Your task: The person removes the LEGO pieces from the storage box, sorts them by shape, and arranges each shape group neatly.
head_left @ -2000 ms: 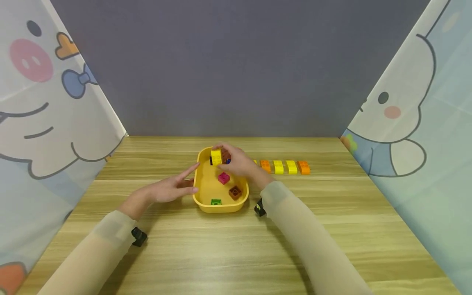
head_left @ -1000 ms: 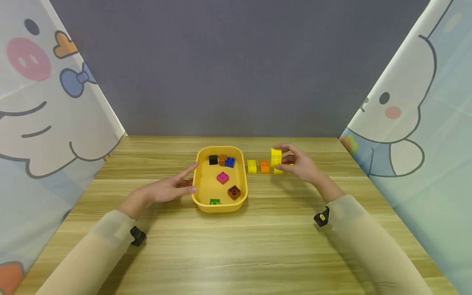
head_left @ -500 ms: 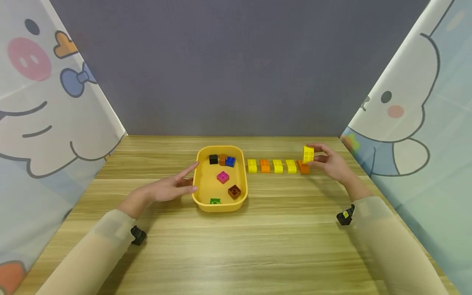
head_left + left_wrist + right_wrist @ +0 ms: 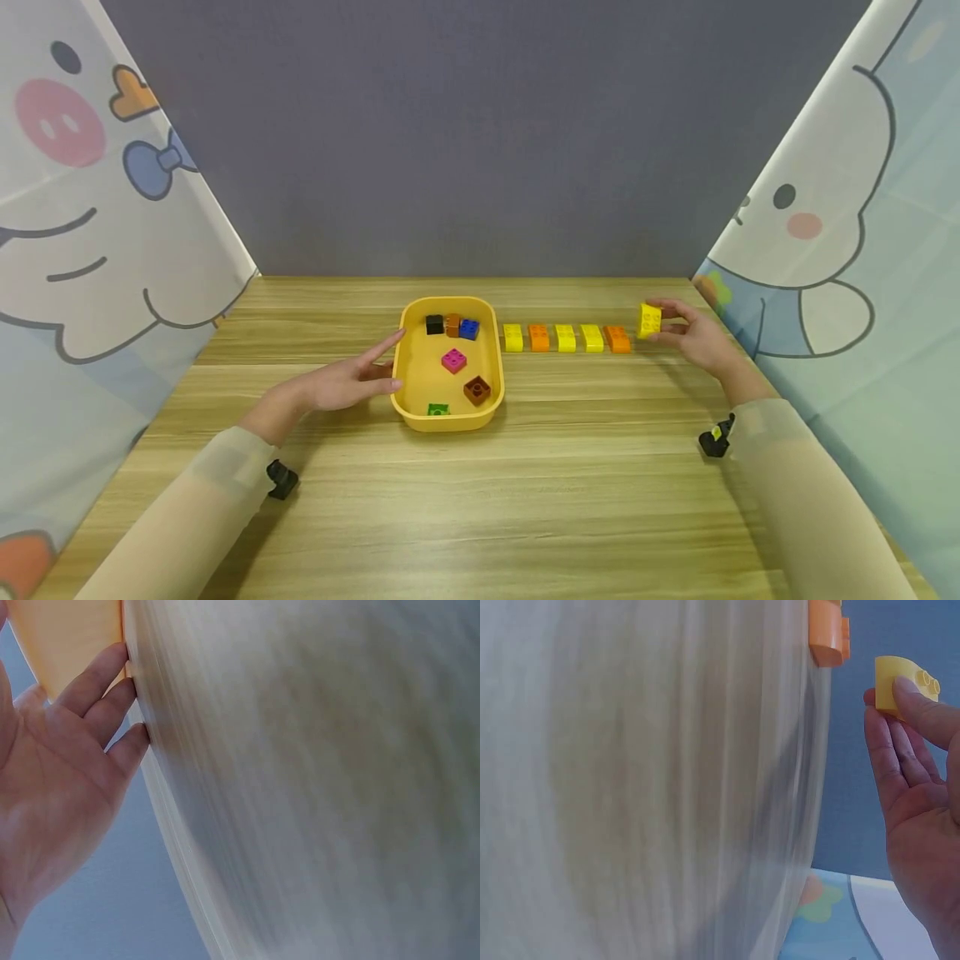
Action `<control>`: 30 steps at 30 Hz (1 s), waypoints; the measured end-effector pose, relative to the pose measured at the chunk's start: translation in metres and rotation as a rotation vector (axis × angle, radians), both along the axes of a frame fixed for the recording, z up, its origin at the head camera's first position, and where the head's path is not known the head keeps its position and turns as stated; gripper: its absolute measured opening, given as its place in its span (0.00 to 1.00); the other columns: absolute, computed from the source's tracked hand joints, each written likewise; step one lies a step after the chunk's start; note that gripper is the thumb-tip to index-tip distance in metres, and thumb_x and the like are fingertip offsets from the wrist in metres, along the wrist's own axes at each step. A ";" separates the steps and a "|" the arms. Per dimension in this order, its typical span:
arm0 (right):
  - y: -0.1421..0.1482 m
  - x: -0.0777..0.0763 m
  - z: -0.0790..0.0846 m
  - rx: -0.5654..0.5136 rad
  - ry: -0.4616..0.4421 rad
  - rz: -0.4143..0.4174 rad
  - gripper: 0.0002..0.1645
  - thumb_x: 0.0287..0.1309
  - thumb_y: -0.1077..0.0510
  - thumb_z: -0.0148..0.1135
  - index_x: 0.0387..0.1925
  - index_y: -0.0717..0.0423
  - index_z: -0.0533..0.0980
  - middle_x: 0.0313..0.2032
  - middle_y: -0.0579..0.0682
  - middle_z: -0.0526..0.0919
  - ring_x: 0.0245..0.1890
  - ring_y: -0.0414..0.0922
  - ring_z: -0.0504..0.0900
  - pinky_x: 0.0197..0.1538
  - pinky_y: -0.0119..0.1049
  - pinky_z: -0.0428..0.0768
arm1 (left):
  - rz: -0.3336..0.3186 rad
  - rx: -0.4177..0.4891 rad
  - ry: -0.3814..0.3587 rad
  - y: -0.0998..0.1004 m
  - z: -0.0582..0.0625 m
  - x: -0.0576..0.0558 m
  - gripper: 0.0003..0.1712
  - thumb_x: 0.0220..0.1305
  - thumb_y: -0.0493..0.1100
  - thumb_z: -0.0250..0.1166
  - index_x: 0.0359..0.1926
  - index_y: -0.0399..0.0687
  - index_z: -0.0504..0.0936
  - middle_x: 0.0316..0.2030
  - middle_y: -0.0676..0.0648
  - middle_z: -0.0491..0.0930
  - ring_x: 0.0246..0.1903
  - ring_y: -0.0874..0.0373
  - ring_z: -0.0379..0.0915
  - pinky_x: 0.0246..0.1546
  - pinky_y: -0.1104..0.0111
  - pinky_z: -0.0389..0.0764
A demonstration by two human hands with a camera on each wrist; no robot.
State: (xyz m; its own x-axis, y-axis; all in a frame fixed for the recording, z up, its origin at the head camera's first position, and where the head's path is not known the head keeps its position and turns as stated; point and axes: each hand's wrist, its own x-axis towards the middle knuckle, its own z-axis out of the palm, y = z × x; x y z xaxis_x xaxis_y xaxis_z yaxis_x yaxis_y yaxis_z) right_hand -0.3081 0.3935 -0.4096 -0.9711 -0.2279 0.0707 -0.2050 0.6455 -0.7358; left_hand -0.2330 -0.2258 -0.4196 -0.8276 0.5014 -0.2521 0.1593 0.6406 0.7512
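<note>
My right hand (image 4: pixel 693 337) pinches a yellow building brick (image 4: pixel 649 321) between thumb and fingers, just past the right end of a row of bricks. In the right wrist view that brick (image 4: pixel 896 686) hangs clear of the table, its studs facing away from the palm. The row's last brick is an orange one (image 4: pixel 618 339); left of it lie yellow and orange bricks, among them a yellow one (image 4: pixel 592 338). My left hand (image 4: pixel 333 383) rests with spread fingers against the left side of a yellow bin (image 4: pixel 420 423). Its fingertips (image 4: pixel 133 739) touch the tabletop in the left wrist view.
Inside the bin lie a black brick (image 4: pixel 435 324), a blue brick (image 4: pixel 468 329), a pink brick (image 4: pixel 453 361), a brown brick (image 4: pixel 477 390), a green brick (image 4: pixel 438 409) and an orange-brown piece (image 4: pixel 452 325). A grey panel (image 4: pixel 480 142) stands behind the wooden table (image 4: pixel 465 517).
My right hand has carried the yellow brick from above the bin rightward over the row, past the orange brick, and lowered it a little. The left hand has stayed at the bin.
</note>
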 end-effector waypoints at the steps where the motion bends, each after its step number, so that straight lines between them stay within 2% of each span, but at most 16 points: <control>1: 0.001 0.000 -0.001 0.009 0.002 -0.002 0.42 0.77 0.61 0.68 0.84 0.60 0.63 0.70 0.69 0.71 0.65 0.67 0.80 0.47 0.18 0.83 | 0.001 -0.002 0.001 0.000 0.000 0.000 0.55 0.81 0.67 0.61 0.89 0.79 0.33 0.85 0.31 0.58 0.83 0.30 0.56 0.82 0.30 0.56; 6: 0.005 -0.002 -0.003 0.070 0.002 0.007 0.41 0.76 0.59 0.69 0.83 0.60 0.65 0.70 0.72 0.73 0.64 0.72 0.82 0.46 0.17 0.80 | 0.002 0.002 -0.007 -0.001 -0.001 0.000 0.55 0.80 0.67 0.62 0.89 0.81 0.33 0.84 0.31 0.59 0.83 0.30 0.56 0.82 0.30 0.56; 9: 0.008 -0.003 -0.006 0.107 -0.001 0.027 0.40 0.76 0.60 0.70 0.82 0.61 0.66 0.69 0.73 0.74 0.63 0.73 0.83 0.47 0.22 0.84 | -0.001 0.001 -0.005 -0.001 -0.001 -0.001 0.55 0.80 0.67 0.62 0.89 0.81 0.33 0.84 0.31 0.59 0.83 0.30 0.56 0.82 0.30 0.57; 13: 0.011 -0.005 -0.010 0.170 -0.008 0.066 0.38 0.76 0.61 0.69 0.81 0.62 0.67 0.67 0.75 0.76 0.63 0.73 0.84 0.57 0.42 0.89 | 0.006 -0.002 -0.002 -0.001 0.001 0.000 0.54 0.80 0.68 0.62 0.89 0.81 0.34 0.85 0.33 0.58 0.83 0.30 0.57 0.82 0.31 0.56; 16: 0.010 -0.005 -0.011 0.211 -0.017 0.082 0.38 0.77 0.61 0.68 0.81 0.63 0.66 0.67 0.75 0.77 0.62 0.72 0.84 0.63 0.58 0.86 | 0.006 -0.003 -0.001 -0.001 0.001 0.001 0.54 0.80 0.68 0.62 0.89 0.81 0.34 0.85 0.33 0.58 0.83 0.30 0.57 0.82 0.31 0.57; 18: 0.010 -0.005 -0.011 0.236 -0.022 0.089 0.38 0.78 0.60 0.67 0.81 0.63 0.66 0.67 0.76 0.76 0.62 0.73 0.83 0.64 0.65 0.84 | 0.006 -0.002 -0.002 -0.001 0.001 0.001 0.55 0.80 0.68 0.62 0.89 0.80 0.34 0.85 0.32 0.58 0.83 0.30 0.57 0.82 0.31 0.57; 26: 0.007 -0.005 -0.006 0.289 -0.057 0.112 0.37 0.81 0.58 0.63 0.82 0.64 0.63 0.69 0.79 0.74 0.64 0.76 0.81 0.62 0.67 0.84 | 0.002 -0.001 0.003 -0.001 0.002 0.000 0.54 0.80 0.68 0.61 0.89 0.80 0.33 0.85 0.32 0.58 0.83 0.30 0.58 0.82 0.31 0.57; 30: 0.007 -0.006 -0.008 0.293 -0.061 0.129 0.34 0.82 0.60 0.60 0.80 0.67 0.65 0.70 0.81 0.72 0.65 0.77 0.79 0.67 0.70 0.81 | -0.005 -0.010 0.008 -0.002 0.001 0.000 0.55 0.80 0.68 0.61 0.89 0.80 0.33 0.85 0.33 0.57 0.83 0.30 0.58 0.81 0.30 0.57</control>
State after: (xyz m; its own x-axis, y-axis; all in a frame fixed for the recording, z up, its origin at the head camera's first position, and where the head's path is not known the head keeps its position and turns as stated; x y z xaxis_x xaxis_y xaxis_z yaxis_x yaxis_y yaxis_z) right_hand -0.3144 0.4007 -0.4176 -0.9333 -0.3516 -0.0731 -0.2606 0.8032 -0.5357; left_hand -0.2332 -0.2274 -0.4184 -0.8272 0.5030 -0.2504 0.1684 0.6471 0.7436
